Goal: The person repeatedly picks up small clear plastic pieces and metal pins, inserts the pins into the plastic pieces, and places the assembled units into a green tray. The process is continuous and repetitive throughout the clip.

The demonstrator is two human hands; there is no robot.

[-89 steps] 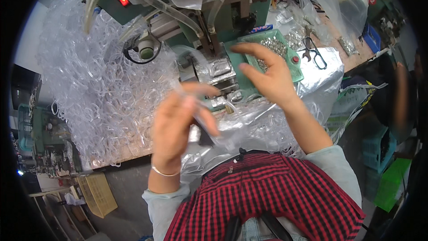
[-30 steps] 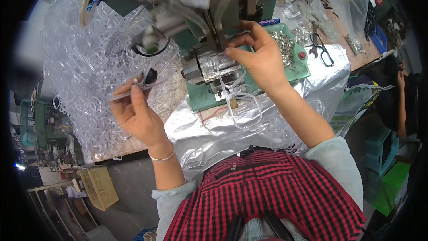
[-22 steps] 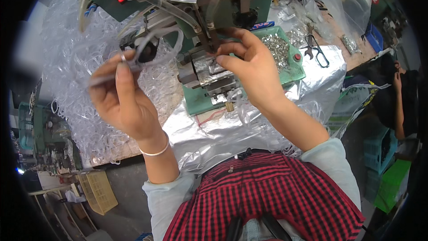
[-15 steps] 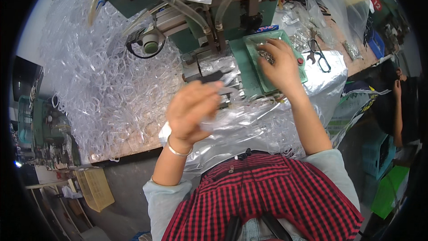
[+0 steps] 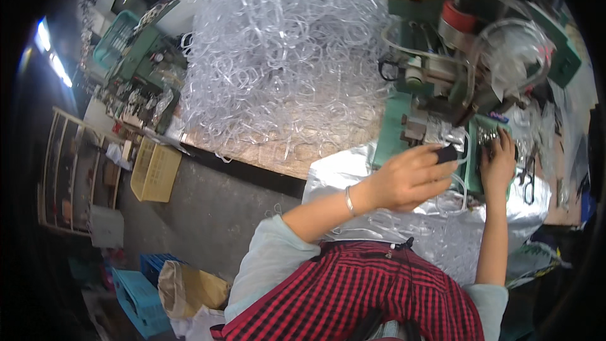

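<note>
My left hand is in front of the green press, its fingers closed around a clear plastic loop that curves out past the fingertips. A black cover sits at the end of one of its fingers. To its right, my right hand reaches into a green tray, fingers bent and apart over small metal pieces. What its fingertips touch is partly hidden. The press stands just beyond both hands, with a metal work area beneath its head.
A big heap of clear plastic loops covers the bench left of the press. Scissors lie right of the tray, on silver sheeting. A yellow crate and a blue crate are on the floor at left.
My view has swung left, so the bench and press appear farther right. My left hand has come closer to the tray. My right hand stays in the tray.
</note>
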